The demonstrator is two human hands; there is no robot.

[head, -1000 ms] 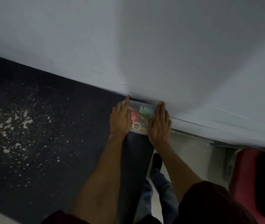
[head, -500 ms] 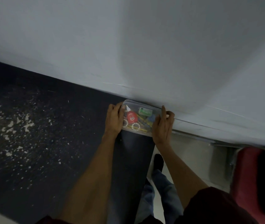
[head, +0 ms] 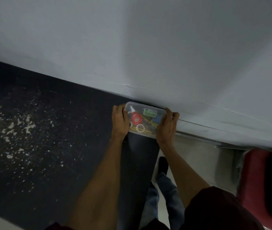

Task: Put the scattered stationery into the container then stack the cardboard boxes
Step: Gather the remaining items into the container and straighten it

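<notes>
Container of blurred stationery, clasped at both ends by left hand and right hand, far rim in shadow.

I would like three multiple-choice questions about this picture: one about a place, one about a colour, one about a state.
1. Where is the clear container?
A. at the far edge of the dark table, against the grey wall
B. on the floor
C. on the red chair

2. What colour is the glue bottle inside it?
A. blue
B. red
C. black

3. How do the hands meet the container?
A. only one touches it
B. both hover above it
C. left hand and right hand grip its two short ends

Answers: 1 A, its far side meets the wall; 2 B, a red body with a white tip; 3 C, fingers wrap each end.
</notes>
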